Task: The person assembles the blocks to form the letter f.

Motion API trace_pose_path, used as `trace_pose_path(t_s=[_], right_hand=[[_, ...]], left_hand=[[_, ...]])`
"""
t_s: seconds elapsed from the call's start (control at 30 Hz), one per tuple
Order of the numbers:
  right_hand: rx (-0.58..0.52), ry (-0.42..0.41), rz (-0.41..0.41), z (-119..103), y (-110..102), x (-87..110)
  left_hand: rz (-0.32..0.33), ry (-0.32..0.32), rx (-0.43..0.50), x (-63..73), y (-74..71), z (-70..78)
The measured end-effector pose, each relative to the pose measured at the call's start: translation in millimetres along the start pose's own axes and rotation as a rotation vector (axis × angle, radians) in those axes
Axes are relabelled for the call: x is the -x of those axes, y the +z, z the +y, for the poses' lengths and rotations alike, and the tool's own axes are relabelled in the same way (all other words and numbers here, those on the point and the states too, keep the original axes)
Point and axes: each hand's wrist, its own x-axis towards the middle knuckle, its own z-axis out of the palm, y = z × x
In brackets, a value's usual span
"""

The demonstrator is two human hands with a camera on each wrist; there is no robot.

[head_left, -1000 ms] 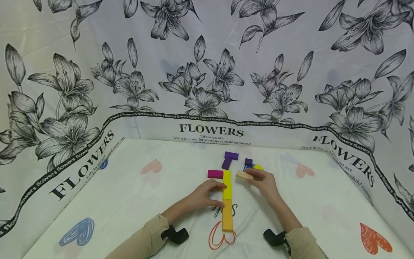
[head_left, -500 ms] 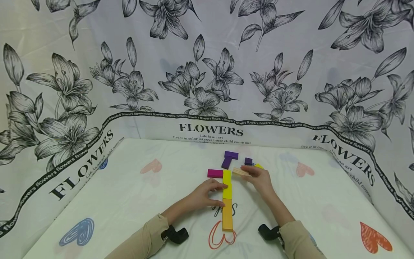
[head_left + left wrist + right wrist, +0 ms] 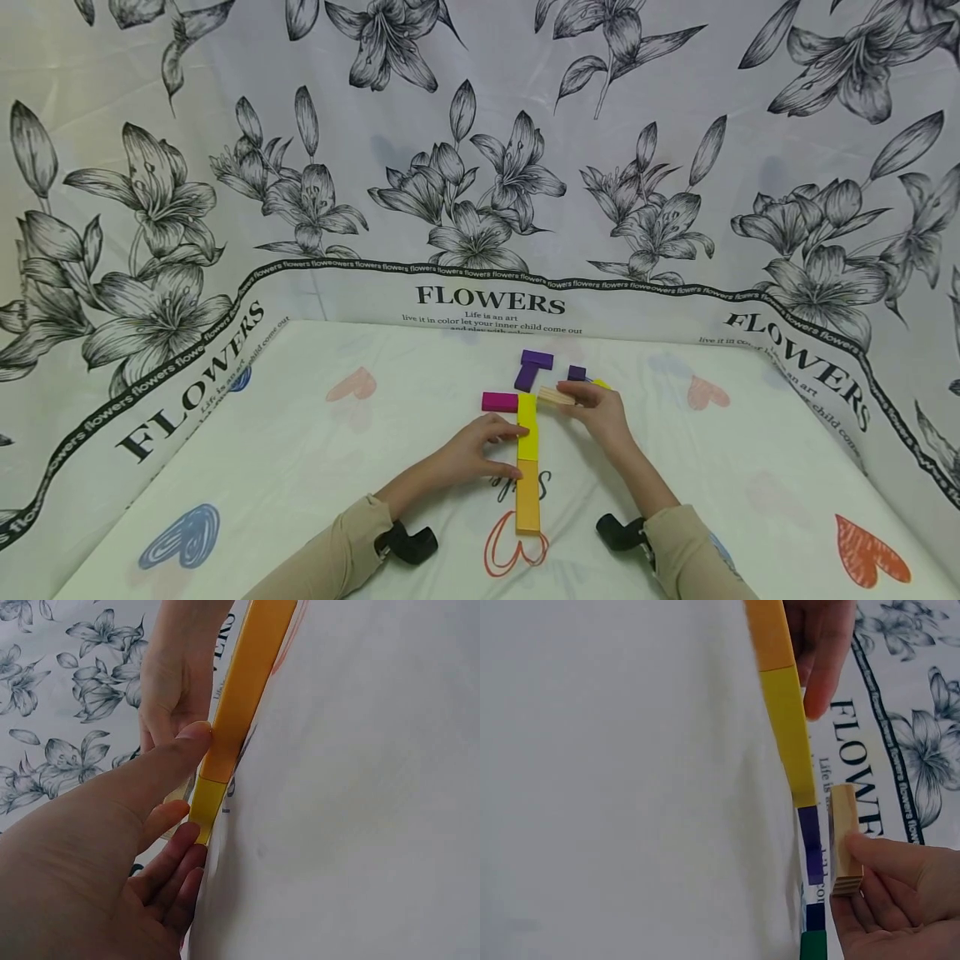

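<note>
In the head view, my left hand [image 3: 474,450] touches the left side of a row of blocks, thumb on the orange block [image 3: 527,500] and other fingertips along the yellow part [image 3: 528,446]. The left wrist view shows these fingertips against the yellow part [image 3: 204,806] too. My right hand [image 3: 600,408] pinches a plain wooden block [image 3: 553,396] just right of the row's far end. From the right wrist view, thumb and fingers grip one end of that wooden block [image 3: 844,814]. A magenta block [image 3: 498,402] lies beside the far yellow end.
Two purple blocks [image 3: 537,360] lie beyond the row, touching or nearly so. Right of them sits a dark purple block [image 3: 576,372]; a yellow piece [image 3: 602,383] is partly hidden by my right hand. A green block [image 3: 814,946] shows in the right wrist view.
My right hand has moved left with the wooden block, bringing it closer to the yellow end of the row. My left hand has stayed in place.
</note>
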Motion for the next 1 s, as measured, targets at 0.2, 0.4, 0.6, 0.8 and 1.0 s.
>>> trace_pose_path(t_s=[0.2, 0.4, 0.6, 0.8, 1.0], right_hand=[[0.009, -0.027, -0.019, 2.2, 1.1, -3.8], [0.028, -0.024, -0.050, 3.5, -0.2, -6.4], [0.054, -0.036, -0.081, 5.3, -4.0, -7.8], [0.092, -0.062, -0.098, 6.8, -5.3, -10.5], [0.111, -0.072, -0.131, 7.9, -5.7, -12.6]], left_hand=[[-0.002, -0.003, -0.001, -0.2, 0.1, -0.4], [-0.004, -0.020, 0.006, -0.6, -0.3, 0.2], [-0.003, -0.015, 0.000, -1.1, 0.4, -0.5], [0.003, -0.019, -0.001, -0.7, 1.1, -1.3], [0.007, -0.026, 0.004, -0.8, 1.3, -0.5]])
